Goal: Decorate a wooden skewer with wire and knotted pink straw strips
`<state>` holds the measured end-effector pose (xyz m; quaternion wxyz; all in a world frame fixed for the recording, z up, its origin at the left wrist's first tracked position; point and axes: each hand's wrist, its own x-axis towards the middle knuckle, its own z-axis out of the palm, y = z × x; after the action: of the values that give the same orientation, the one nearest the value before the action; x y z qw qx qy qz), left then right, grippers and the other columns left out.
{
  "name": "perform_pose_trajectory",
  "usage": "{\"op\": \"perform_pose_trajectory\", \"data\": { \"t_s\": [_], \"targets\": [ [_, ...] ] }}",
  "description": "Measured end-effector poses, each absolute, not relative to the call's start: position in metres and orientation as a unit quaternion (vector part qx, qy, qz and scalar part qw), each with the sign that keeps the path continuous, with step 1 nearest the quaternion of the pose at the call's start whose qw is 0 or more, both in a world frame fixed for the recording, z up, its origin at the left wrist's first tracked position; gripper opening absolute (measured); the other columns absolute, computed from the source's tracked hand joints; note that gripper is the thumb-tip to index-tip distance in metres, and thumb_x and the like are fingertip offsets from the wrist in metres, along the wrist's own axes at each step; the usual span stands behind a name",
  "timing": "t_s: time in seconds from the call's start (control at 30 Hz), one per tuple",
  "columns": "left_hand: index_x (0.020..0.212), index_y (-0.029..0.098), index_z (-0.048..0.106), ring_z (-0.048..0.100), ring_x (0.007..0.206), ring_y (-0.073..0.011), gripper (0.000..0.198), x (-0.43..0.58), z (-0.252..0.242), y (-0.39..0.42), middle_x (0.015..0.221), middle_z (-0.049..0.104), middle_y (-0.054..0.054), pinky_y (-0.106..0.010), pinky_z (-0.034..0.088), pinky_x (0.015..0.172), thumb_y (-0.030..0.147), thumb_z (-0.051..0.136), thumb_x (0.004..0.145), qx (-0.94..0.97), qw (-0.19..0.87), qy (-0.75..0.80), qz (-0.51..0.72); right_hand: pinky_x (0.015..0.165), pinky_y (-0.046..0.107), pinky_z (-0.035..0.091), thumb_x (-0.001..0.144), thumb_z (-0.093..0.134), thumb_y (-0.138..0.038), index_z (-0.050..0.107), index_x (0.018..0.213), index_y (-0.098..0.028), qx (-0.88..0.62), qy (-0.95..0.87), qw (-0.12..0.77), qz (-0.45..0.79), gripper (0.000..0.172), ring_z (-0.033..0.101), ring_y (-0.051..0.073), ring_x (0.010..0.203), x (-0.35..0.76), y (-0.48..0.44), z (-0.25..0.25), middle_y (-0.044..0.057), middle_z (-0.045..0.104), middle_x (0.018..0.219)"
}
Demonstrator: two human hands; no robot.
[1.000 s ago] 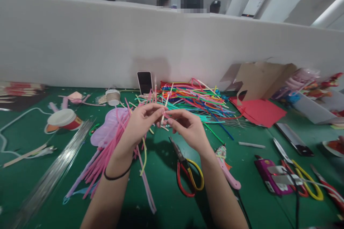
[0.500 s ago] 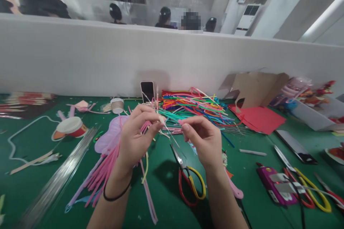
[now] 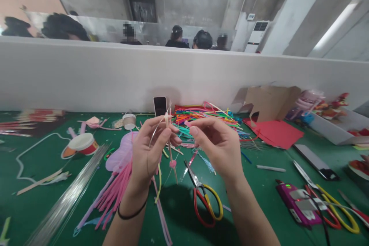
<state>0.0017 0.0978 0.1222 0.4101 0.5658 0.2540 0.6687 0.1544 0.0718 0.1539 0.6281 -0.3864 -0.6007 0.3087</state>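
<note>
Left hand [image 3: 151,150] pinches a thin stick [image 3: 171,153] between thumb and fingertips, clamped near the stick's top end. The stick stands nearly upright, long axis running top to bottom and leaning slightly right toward its lower tip. It is raised above the green table mat [image 3: 259,215], in front of the chest. A small pink bead [image 3: 173,163] sits on the lower part of the stick, below the grip. A fine silver wire [image 3: 157,126] arcs from the stick's top across the left hand's knuckles.

Right hand [image 3: 220,148] is level with the left and just to the right of the stick, apart from it. Its thumb and forefinger are curled in toward the stick's upper end, but it is too fine to tell whether they nip a wire end or nothing. The left hand is the nearer one — it has the stick.

Directly below the stick's tip lie red-and-yellow-handled pliers [image 3: 206,200], with pink pipe cleaners [image 3: 115,188] under the left wrist and a multicoloured pipe cleaner pile [image 3: 207,117] behind the hands.
</note>
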Motion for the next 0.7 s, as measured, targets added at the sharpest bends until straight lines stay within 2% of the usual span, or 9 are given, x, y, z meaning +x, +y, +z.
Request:
{"op": "perform_pose_trajectory", "data": {
  "t_s": [0.13, 0.3, 0.47, 0.7],
  "targets": [
    [0.107, 0.023, 0.066, 0.066, 0.061, -0.0114, 0.017, 0.001, 0.124, 0.098, 0.084, 0.07, -0.001, -0.025, 0.057, 0.057, 0.031, 0.062, 0.091, 0.544, 0.409, 0.259, 0.685, 0.06, 0.027, 0.052, 0.09, 0.066, -0.03, 0.073, 0.092, -0.025, -0.395, -0.656, 0.597, 0.241, 0.008, 0.063, 0.012, 0.068, 0.148, 0.069, 0.164, 0.0, 0.073, 0.088],
    [0.096, 0.023, 0.069, 0.065, 0.062, -0.0104, 0.013, 0.004, 0.123, 0.102, 0.09, 0.073, -0.001, -0.021, 0.055, 0.054, 0.032, 0.069, 0.087, 0.521, 0.423, 0.26, 0.694, 0.062, 0.026, 0.05, 0.089, 0.066, -0.024, 0.073, 0.093, -0.022, -0.363, -0.753, 0.533, 0.134, 0.008, 0.064, 0.011, 0.073, 0.15, 0.071, 0.177, 0.0, 0.075, 0.088],
    [0.09, 0.021, 0.072, 0.062, 0.059, -0.0083, 0.008, 0.013, 0.13, 0.101, 0.074, 0.068, 0.001, -0.019, 0.054, 0.056, 0.028, 0.07, 0.086, 0.524, 0.424, 0.241, 0.699, 0.069, 0.027, 0.051, 0.092, 0.064, -0.024, 0.072, 0.09, -0.02, -0.387, -0.76, 0.521, 0.036, 0.009, 0.065, 0.012, 0.076, 0.152, 0.073, 0.184, 0.001, 0.074, 0.085],
    [0.09, 0.022, 0.077, 0.067, 0.068, -0.0102, 0.009, 0.019, 0.131, 0.099, 0.079, 0.073, -0.001, -0.022, 0.058, 0.065, 0.027, 0.069, 0.087, 0.511, 0.438, 0.226, 0.704, 0.064, 0.026, 0.051, 0.089, 0.067, -0.024, 0.073, 0.089, -0.021, -0.416, -0.724, 0.548, 0.054, 0.007, 0.063, 0.011, 0.068, 0.153, 0.071, 0.178, -0.001, 0.074, 0.081]
  ]
}}
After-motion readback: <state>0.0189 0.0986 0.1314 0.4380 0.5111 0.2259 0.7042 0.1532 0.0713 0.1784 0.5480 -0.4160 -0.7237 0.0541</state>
